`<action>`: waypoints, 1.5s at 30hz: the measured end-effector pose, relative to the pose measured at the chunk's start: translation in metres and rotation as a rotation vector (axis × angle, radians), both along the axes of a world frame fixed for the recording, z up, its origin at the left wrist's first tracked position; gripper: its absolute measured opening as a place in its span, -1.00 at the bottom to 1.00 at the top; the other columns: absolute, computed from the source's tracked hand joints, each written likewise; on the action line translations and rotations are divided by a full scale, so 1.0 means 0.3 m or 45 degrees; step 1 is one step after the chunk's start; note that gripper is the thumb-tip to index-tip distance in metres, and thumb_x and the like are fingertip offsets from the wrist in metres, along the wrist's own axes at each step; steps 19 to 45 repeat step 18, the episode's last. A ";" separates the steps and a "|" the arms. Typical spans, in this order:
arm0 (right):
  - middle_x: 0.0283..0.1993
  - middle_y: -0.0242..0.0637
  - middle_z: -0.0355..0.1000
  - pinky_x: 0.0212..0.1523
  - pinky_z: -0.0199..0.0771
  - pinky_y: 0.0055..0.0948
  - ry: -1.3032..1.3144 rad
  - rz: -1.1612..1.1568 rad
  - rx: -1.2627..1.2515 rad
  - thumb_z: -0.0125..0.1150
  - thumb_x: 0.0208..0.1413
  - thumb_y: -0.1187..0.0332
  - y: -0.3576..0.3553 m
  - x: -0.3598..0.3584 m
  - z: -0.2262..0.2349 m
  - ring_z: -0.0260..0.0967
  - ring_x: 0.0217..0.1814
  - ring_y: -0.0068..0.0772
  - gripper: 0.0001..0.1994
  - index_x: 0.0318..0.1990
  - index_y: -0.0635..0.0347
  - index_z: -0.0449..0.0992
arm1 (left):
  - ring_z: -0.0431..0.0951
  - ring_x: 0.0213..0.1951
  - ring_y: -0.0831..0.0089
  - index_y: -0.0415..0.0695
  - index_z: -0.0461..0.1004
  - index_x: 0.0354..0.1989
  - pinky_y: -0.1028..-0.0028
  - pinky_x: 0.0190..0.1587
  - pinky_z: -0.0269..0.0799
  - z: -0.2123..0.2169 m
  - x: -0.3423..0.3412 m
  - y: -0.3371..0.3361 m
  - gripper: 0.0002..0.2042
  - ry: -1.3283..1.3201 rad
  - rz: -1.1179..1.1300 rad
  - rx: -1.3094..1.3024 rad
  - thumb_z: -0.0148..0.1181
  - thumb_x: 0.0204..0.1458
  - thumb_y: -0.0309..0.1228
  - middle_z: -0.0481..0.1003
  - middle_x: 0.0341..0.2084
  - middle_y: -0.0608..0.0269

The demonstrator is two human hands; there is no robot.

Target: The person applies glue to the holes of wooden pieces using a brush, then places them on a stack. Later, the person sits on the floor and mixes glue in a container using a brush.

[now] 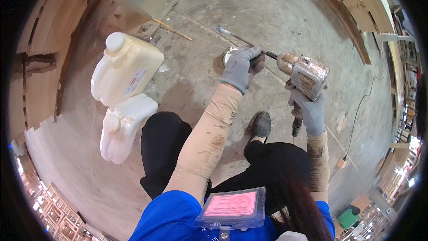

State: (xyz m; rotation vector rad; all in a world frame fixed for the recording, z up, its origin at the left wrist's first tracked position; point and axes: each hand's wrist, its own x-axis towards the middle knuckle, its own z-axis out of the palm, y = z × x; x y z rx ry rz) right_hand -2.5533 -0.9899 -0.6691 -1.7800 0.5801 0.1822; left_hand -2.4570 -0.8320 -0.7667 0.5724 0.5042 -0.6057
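My right hand [310, 108], in a grey glove, is wrapped round the handle of a worn metal power drill [307, 76]. The drill is tilted, and a long thin rod [236, 35] runs from its front toward the far left, ending in a pale, smeared tip. My left hand [240, 68], gloved too, is closed round this rod near the drill's front. Just beyond that hand, a small round container [229, 55] with something whitish in it stands on the floor, partly hidden by the glove.
Two plastic jugs, a large cream one [133, 62] and a white one [127, 127], stand at my left. A yellow stick [171, 29] lies on the concrete floor. Stacked boards [58, 53] line the left; a wooden beam [343, 18] and a cable [363, 102] are at right.
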 end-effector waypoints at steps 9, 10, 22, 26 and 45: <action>-0.38 -0.38 0.49 -0.67 0.22 -0.68 -0.097 0.197 -0.303 0.24 -0.11 0.50 0.011 -0.070 -0.048 0.32 -0.54 -0.70 -0.72 -0.16 0.26 0.50 | 0.46 -0.52 0.44 -0.23 0.38 -0.31 0.54 -0.45 0.44 -0.105 -0.114 -0.004 -0.90 0.143 0.036 -0.618 0.01 0.12 -0.46 0.45 -0.48 0.18; -0.39 -0.38 0.49 -0.66 0.22 -0.67 -0.088 0.207 -0.291 0.24 -0.11 0.50 0.029 -0.077 -0.048 0.32 -0.55 -0.70 -0.72 -0.15 0.26 0.50 | 0.44 -0.50 0.44 -0.23 0.38 -0.29 0.52 -0.46 0.42 -0.129 -0.133 -0.010 -0.88 0.177 0.039 -0.625 -0.02 0.14 -0.43 0.44 -0.47 0.19; -0.25 -0.34 0.51 -0.18 0.41 -0.56 0.351 0.228 -0.472 0.27 -0.07 0.43 0.081 -0.049 -0.074 0.42 -0.21 -0.58 -0.72 -0.17 0.32 0.51 | 0.42 -0.45 0.40 -0.22 0.37 -0.24 0.46 -0.40 0.37 -0.331 -0.178 -0.071 -0.80 0.206 0.066 -0.735 -0.08 0.18 -0.33 0.43 -0.45 0.21; -0.25 -0.34 0.51 -0.18 0.41 -0.56 0.351 0.228 -0.472 0.27 -0.07 0.43 0.081 -0.049 -0.074 0.42 -0.21 -0.58 -0.72 -0.17 0.32 0.51 | 0.42 -0.45 0.40 -0.22 0.37 -0.24 0.46 -0.40 0.37 -0.331 -0.178 -0.071 -0.80 0.206 0.066 -0.735 -0.08 0.18 -0.33 0.43 -0.45 0.21; -0.25 -0.34 0.51 -0.18 0.41 -0.56 0.351 0.228 -0.472 0.27 -0.07 0.43 0.081 -0.049 -0.074 0.42 -0.21 -0.58 -0.72 -0.17 0.32 0.51 | 0.42 -0.45 0.40 -0.22 0.37 -0.24 0.46 -0.40 0.37 -0.331 -0.178 -0.071 -0.80 0.206 0.066 -0.735 -0.08 0.18 -0.33 0.43 -0.45 0.21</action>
